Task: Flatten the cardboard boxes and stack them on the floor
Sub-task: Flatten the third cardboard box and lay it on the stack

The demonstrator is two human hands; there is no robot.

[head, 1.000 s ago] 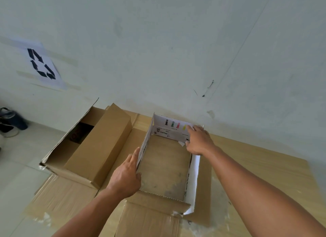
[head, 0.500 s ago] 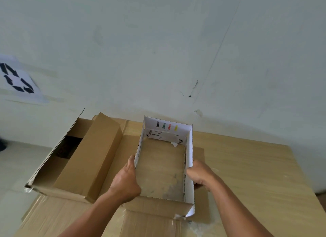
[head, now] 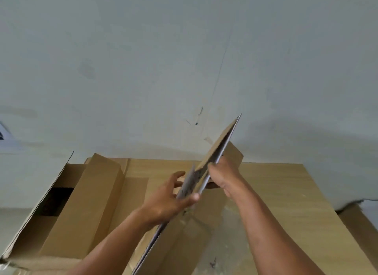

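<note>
Left hand (head: 170,199) and right hand (head: 224,177) raised together, both gripping

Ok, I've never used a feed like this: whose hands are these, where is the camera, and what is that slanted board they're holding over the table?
There is no machine here. These are a person's two bare hands, filmed by one wide-angle camera worn on their head, looking forward and down. All the pictures come from that camera. The slanted board is a small box, pressed almost flat, seen nearly edge-on and held above the wooden table. The right hand grips its middle, and the left hand pinches it nearer the camera between thumb and fingers. On the table to the left stands a large open brown box, with flat cardboard lying beside it. A pale wall is behind.
</note>
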